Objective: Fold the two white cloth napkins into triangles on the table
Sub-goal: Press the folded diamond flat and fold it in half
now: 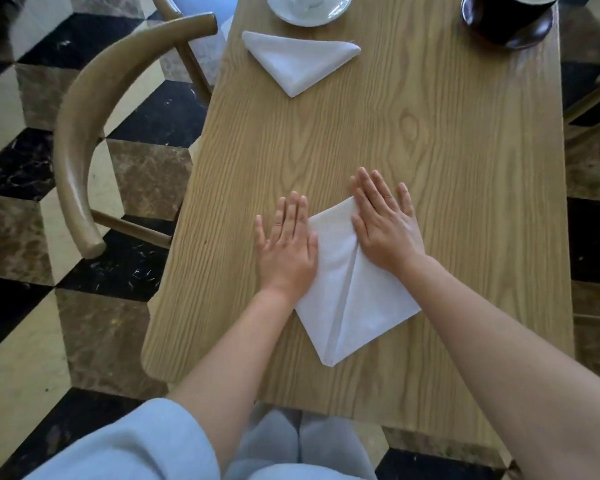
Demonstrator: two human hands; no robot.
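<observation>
Napkins first, from my head camera: I can read no brand, label or writing on either cloth or on anything else on the table [430, 140]. The near napkin [347, 292] lies close to my edge of the table, folded into a kite-like shape with a centre seam; its sharp tip points toward me and slightly left, and its long axis runs from that tip away toward the far right. My left hand [288, 247] lies flat with straight fingers on the table, its inner edge on the napkin's left border. My right hand [385, 226] presses flat, fingers straight, on the napkin's far right flap. The hands are apart, with cloth between them, gripping nothing. The far napkin [300, 60] sits well apart, a finished triangle, long edge across the table, tip pointing toward me. Just beyond it I see a white saucer [309, 12]; a dark round pot [506, 26] stands at the far right. A wooden chair [84, 133] stands left of the table.
</observation>
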